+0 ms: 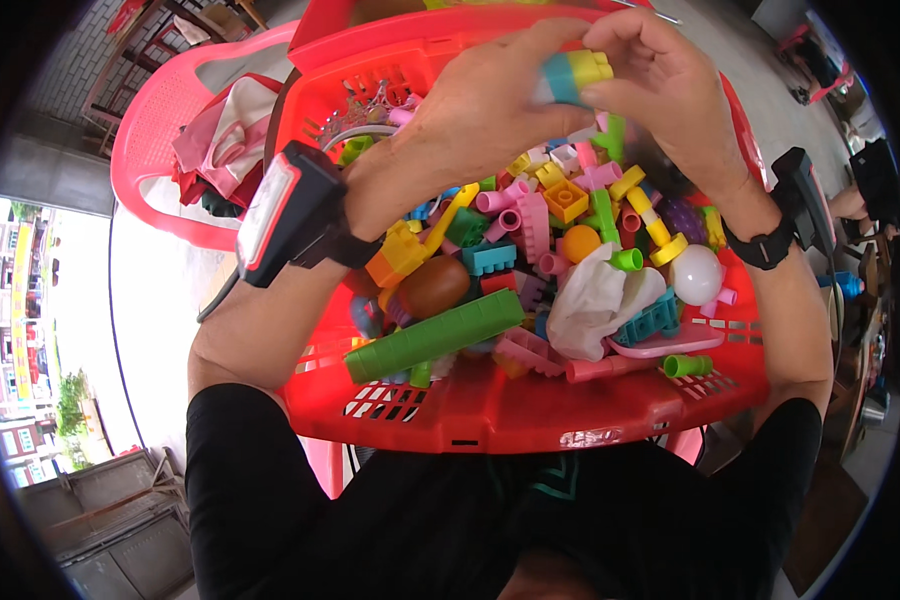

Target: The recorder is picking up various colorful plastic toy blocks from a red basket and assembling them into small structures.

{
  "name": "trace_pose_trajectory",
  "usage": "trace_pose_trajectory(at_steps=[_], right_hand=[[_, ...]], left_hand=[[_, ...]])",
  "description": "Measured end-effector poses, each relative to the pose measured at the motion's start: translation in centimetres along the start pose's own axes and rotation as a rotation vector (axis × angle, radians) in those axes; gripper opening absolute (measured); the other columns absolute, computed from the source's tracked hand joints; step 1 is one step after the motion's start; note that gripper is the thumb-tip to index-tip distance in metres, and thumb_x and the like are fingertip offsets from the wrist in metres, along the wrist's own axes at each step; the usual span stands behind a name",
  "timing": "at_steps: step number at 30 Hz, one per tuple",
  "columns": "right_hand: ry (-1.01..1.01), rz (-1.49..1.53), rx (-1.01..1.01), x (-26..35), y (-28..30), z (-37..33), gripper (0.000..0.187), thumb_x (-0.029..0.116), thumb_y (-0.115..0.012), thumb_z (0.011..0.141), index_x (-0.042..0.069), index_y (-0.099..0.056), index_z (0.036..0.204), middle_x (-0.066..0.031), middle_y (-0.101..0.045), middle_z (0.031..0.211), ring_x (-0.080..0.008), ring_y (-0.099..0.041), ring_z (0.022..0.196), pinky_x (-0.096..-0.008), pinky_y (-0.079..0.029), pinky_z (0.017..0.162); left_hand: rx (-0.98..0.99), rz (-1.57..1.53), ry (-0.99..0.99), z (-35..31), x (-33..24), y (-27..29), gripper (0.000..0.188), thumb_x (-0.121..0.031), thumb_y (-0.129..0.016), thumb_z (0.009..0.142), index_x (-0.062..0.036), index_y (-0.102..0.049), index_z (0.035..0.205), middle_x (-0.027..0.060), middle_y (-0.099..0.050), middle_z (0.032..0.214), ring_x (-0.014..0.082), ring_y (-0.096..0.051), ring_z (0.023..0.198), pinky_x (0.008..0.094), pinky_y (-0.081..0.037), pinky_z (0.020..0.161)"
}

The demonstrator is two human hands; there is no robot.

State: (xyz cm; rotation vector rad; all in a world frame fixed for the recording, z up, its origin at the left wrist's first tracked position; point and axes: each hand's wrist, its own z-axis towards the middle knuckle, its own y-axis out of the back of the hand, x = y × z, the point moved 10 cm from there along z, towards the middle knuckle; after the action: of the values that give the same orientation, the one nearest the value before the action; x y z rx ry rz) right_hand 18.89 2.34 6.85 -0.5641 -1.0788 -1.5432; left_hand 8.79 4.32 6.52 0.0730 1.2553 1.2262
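Above the far side of a red plastic basket [450,410], my hands meet at a short stack of toy building blocks [573,76], with blue and yellow sections and a pale end. My left hand [485,95] is closed on the blue and pale end, its fingers partly hidden behind the back of the hand. Around the yellow end curl the thumb and fingers of my right hand [670,85]. Beneath both hands the basket is heaped with loose toys, among them an orange block [566,200], a long green block bar [435,337] and a brown egg-shaped toy [434,288].
A crumpled white plastic piece [595,305], a white ball [696,275] and a pink tray-like piece [670,341] lie near the basket's front rim. Left of the basket stands a pink plastic chair [150,150] with cloth [230,140] on it. Another person's arm [850,205] shows far right.
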Motion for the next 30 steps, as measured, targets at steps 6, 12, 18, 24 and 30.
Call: trace_pose_trajectory(at_steps=[6, 12, 18, 24, 30], right_hand=[[0.000, 0.043, -0.022, -0.2, 0.0, -0.2, 0.030, 0.000, -0.062, 0.082, 0.002, -0.052, 0.110, 0.0003, -0.054, 0.104, -0.0055, -0.051, 0.094, -0.0209, -0.043, 0.078], [-0.135, -0.047, -0.050, -1.0, 0.9, -0.1, 0.032, 0.003, -0.060, 0.084, 0.005, -0.051, 0.114, 0.0032, -0.053, 0.105, -0.0024, -0.049, 0.090, -0.0178, -0.043, 0.066], [-0.134, -0.172, -0.128, -1.6, 1.9, -0.4, 0.031, 0.005, -0.060, 0.084, 0.007, -0.052, 0.114, 0.0036, -0.055, 0.103, -0.0010, -0.048, 0.079, -0.0165, -0.043, 0.060], [-0.147, -0.148, -0.105, -1.0, 1.4, -0.1, 0.031, 0.004, -0.060, 0.083, 0.005, -0.051, 0.113, 0.0024, -0.057, 0.101, -0.0021, -0.047, 0.068, -0.0167, -0.042, 0.057], [0.002, -0.197, -0.137, -0.1, 2.2, 0.2, 0.033, 0.009, -0.068, 0.079, 0.005, -0.054, 0.108, -0.0047, -0.059, 0.093, -0.0107, -0.057, 0.085, -0.0235, -0.050, 0.072]], left_hand=[[0.009, 0.048, -0.051, 0.1, 1.2, -0.2, 0.043, -0.023, -0.062, 0.081, -0.0064, -0.048, 0.117, 0.0169, -0.061, 0.096, 0.0343, -0.061, 0.084, 0.0398, -0.049, 0.072], [-0.016, 0.125, -0.126, 0.4, 5.2, 2.6, 0.025, -0.020, -0.053, 0.090, -0.0054, -0.054, 0.110, 0.0064, -0.062, 0.085, 0.0166, -0.060, 0.077, 0.0295, -0.048, 0.069], [0.435, 0.645, 0.124, -1.4, 9.1, -4.1, 0.017, -0.016, -0.063, 0.079, -0.0091, -0.061, 0.094, 0.0078, -0.065, 0.096, 0.0269, -0.062, 0.088, 0.0395, -0.049, 0.074], [0.369, 0.767, 0.009, -2.2, 9.5, -5.2, 0.035, -0.019, -0.066, 0.075, -0.0162, -0.059, 0.109, 0.0082, -0.063, 0.100, 0.0272, -0.060, 0.095, 0.0399, -0.048, 0.082], [0.335, 0.819, 0.039, -1.8, 8.3, -5.4, 0.038, -0.017, -0.070, 0.070, -0.0169, -0.057, 0.106, 0.0094, -0.059, 0.095, 0.0267, -0.058, 0.095, 0.0412, -0.045, 0.080]])
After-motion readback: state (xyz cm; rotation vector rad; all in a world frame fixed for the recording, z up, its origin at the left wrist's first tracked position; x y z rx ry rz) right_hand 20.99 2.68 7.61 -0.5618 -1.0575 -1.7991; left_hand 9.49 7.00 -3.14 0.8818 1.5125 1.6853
